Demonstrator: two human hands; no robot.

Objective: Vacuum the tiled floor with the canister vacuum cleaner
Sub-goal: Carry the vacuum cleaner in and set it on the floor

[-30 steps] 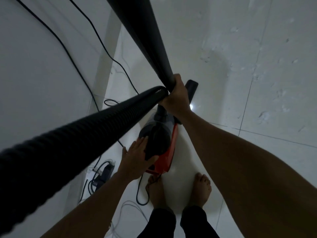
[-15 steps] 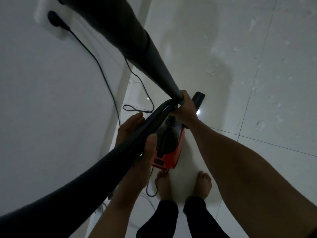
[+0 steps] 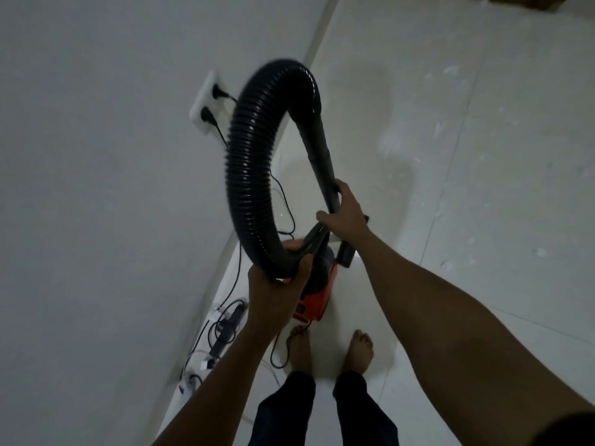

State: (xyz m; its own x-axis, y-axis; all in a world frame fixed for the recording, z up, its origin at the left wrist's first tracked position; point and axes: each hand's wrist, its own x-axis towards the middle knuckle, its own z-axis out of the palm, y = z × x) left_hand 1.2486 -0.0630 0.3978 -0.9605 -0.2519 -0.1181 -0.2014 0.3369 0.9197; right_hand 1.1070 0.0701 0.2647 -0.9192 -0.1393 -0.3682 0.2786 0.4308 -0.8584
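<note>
A black ribbed vacuum hose (image 3: pixel 248 162) arches up in a loop in front of me. My left hand (image 3: pixel 277 284) grips its lower ribbed end. My right hand (image 3: pixel 346 217) is closed around the smooth black wand (image 3: pixel 318 146) at the loop's other end. Below both hands the red and black canister vacuum (image 3: pixel 317 300) stands on the white tiled floor (image 3: pixel 483 188), partly hidden by my left hand. A black nozzle piece (image 3: pixel 347 255) pokes out under my right wrist.
A white wall (image 3: pixel 96 188) runs along the left with a double socket (image 3: pixel 207 104) holding two black plugs. Cables and a power strip (image 3: pixel 225 326) lie tangled at the wall's foot. My bare feet (image 3: pixel 331 352) stand just behind the canister. White debris specks dot the tiles at right.
The hose has swung from lying across the view into an upright loop. My left hand slid down to its lower end. The view tilted up, showing the whole socket.
</note>
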